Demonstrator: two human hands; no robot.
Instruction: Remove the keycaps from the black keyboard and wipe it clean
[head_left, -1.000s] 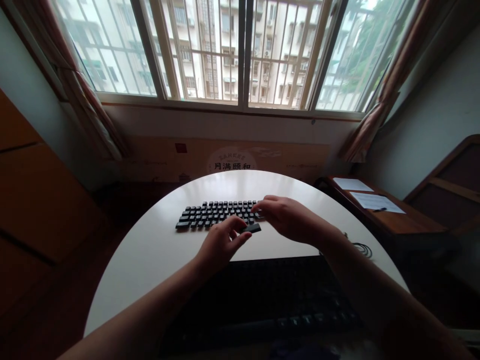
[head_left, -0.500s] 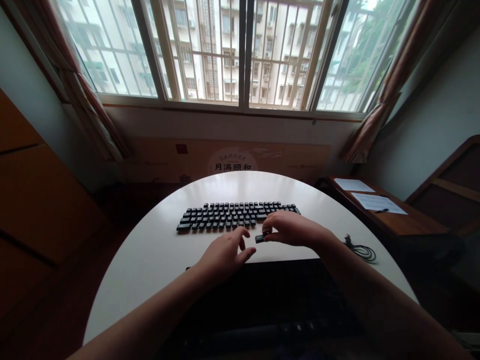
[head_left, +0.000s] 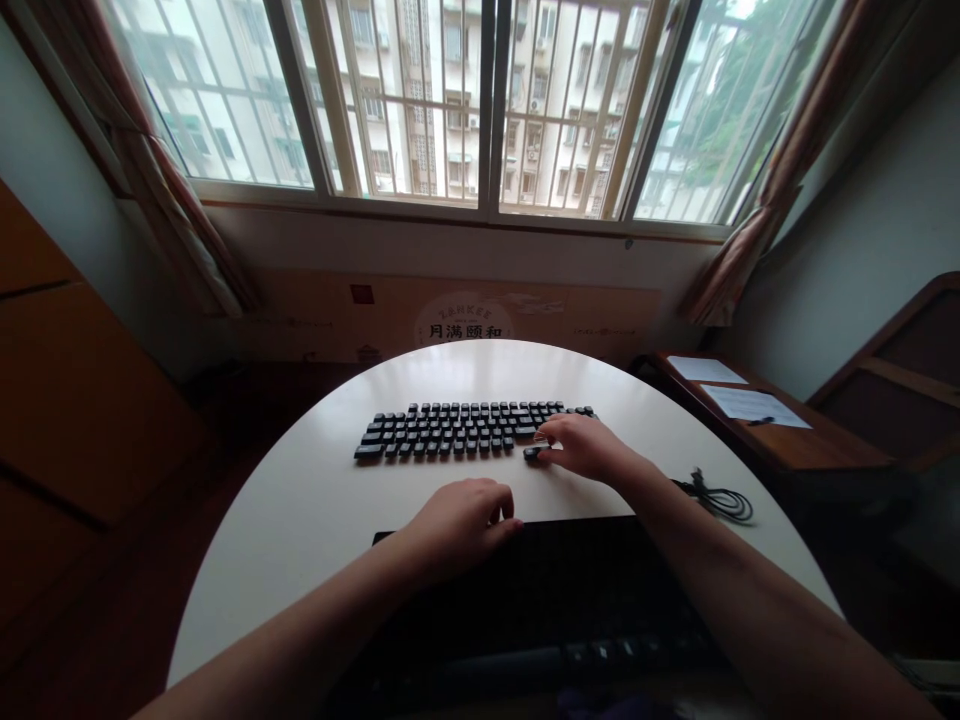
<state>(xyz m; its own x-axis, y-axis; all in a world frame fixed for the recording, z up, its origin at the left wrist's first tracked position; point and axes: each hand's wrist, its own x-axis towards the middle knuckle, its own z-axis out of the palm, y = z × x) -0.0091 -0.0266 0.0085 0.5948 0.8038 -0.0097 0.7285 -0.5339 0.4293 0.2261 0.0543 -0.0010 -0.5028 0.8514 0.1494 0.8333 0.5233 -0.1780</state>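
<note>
I see the white table first, the dark keyboard at its near side. My left hand curls loosely over the keyboard's far edge; I cannot tell whether its fingertips meet. Beyond lie the keycap rows. My right hand, fingers bent, pinches one black keycap just beside their near right end.

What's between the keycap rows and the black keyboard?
Head view: a strip of white tabletop, partly covered by the left hand. The right hand grips a loose key there, near the keycap rows.
</note>
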